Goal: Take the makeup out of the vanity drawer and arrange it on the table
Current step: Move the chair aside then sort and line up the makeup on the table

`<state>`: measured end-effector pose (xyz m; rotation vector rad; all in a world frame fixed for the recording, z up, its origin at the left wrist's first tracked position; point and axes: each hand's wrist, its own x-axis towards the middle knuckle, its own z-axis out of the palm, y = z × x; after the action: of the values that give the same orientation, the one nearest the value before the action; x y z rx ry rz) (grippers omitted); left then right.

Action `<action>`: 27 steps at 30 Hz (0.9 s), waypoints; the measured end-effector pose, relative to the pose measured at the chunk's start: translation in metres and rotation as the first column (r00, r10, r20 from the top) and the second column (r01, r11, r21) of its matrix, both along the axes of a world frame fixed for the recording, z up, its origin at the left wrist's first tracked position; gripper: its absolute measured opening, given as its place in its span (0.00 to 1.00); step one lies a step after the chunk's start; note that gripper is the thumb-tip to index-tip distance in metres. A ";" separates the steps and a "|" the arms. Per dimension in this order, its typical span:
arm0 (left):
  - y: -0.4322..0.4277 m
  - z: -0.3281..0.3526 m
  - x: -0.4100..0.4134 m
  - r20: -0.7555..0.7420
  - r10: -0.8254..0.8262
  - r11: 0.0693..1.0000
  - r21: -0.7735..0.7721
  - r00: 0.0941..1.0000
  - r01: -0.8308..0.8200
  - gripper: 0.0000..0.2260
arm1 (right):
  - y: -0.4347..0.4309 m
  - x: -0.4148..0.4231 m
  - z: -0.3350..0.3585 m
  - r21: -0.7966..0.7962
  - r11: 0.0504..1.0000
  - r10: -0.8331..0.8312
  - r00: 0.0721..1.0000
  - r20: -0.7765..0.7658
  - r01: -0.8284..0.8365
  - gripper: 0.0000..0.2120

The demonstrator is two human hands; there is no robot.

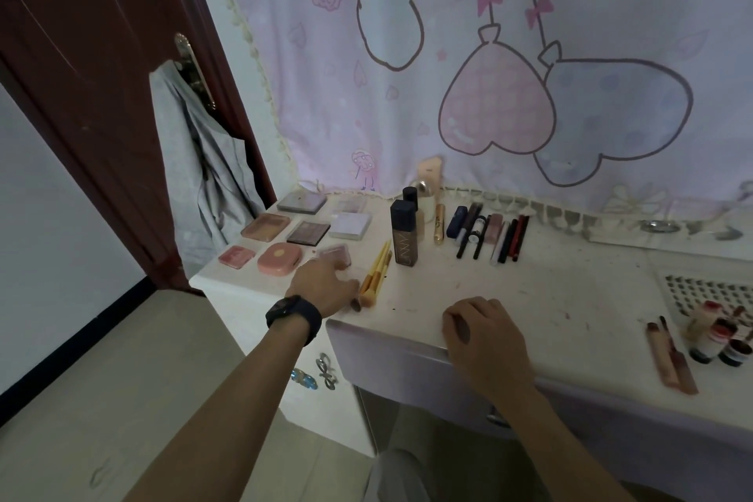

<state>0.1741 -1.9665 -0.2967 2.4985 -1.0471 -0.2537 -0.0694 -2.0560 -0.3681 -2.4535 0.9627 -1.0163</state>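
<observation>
My left hand [324,284], with a black watch on its wrist, lies on the white vanity table [529,298] beside the yellow-handled brushes [377,273]. Its fingers curl over a small brush [356,305] whose dark tip shows below the palm. It also touches a pink compact [335,252]. My right hand [485,334] rests on the table's front edge, fingers curled, with nothing seen in it. Several palettes [308,232] form a grid at the left. A dark foundation bottle [403,234] stands in the middle, with a row of pencils and lipsticks [489,234] to its right.
Small polish bottles [717,338], two rose-coloured sticks [668,359] and a dotted white tray [709,289] are at the right. A drawer with a bow-shaped handle [326,371] is below the left hand. A dark door with a grey garment [195,159] stands at the left.
</observation>
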 end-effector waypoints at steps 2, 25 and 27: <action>-0.005 0.001 -0.009 0.079 -0.037 0.998 -0.044 0.996 0.041 0.21 | 0.001 0.000 0.001 0.001 1.000 0.005 1.000 0.000 -0.005 0.02; -0.028 -0.005 -0.036 0.183 -0.191 0.980 0.092 0.965 0.176 0.15 | 0.001 0.001 0.000 -0.021 1.000 -0.006 1.000 0.029 0.006 0.02; -0.029 -0.006 -0.038 0.202 -0.198 0.978 0.107 0.959 0.179 0.15 | 0.001 0.001 0.000 -0.060 0.998 0.006 1.000 0.006 -0.005 0.02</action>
<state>0.1364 -1.9952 -0.3025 2.5476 -1.3917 -0.0908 -0.0681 -2.0546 -0.3681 -2.4991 0.9359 -1.0649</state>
